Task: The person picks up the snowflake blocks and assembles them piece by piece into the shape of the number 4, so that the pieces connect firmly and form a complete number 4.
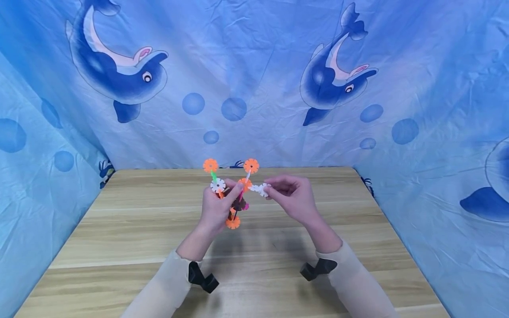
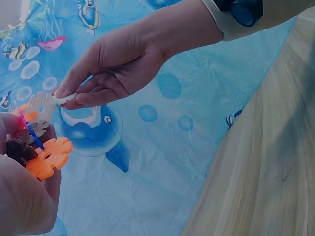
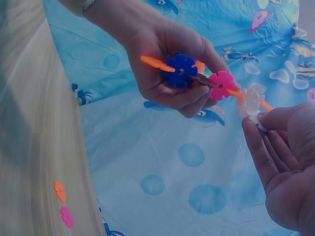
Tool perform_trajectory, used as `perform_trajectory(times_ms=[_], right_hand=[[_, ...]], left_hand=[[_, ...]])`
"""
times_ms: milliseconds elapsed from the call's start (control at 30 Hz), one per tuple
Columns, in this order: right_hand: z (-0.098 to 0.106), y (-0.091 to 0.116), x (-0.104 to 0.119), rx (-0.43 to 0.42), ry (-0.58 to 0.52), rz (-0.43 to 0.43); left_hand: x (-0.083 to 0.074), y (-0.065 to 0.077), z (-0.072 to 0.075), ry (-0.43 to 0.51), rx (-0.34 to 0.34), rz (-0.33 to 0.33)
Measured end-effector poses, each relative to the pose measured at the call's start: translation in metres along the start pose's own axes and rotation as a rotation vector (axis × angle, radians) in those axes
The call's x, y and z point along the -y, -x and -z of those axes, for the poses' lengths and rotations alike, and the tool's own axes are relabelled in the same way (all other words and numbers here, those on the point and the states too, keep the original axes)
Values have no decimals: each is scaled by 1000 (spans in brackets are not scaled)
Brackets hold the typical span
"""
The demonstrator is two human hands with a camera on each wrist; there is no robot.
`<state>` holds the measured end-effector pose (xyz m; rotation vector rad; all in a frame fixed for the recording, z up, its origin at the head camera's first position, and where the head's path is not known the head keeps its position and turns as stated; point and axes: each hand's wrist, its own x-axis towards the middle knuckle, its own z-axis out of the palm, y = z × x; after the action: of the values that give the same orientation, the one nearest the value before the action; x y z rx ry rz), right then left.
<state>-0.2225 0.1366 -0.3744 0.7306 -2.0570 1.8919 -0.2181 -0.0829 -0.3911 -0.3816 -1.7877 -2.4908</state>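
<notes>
Above the table, my left hand grips a structure of interlocked notched plastic discs. Orange discs show at its bottom and top, with a white disc near the thumb. In the right wrist view a blue disc and a pink disc belong to it, and brown ones lie partly behind the fingers. My right hand pinches a white disc between thumb and fingers at the structure's right side. That disc touches another white disc joined to the structure.
A wooden table lies below the hands. In the right wrist view a loose orange disc and a loose pink disc lie on it. Blue dolphin-print cloth hangs at the back and both sides.
</notes>
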Motion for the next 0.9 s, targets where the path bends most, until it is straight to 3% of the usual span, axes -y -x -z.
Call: perform_trajectory(times_ms=[400, 667, 900], right_hand=[[3, 4, -2, 52, 14, 28], [10, 7, -2, 161, 219, -42], [11, 10, -1, 131, 124, -120]], left_hand=[[0, 1, -3, -15, 42, -20], [2, 0, -1, -100, 98, -58], [4, 0, 0, -162, 73, -101]])
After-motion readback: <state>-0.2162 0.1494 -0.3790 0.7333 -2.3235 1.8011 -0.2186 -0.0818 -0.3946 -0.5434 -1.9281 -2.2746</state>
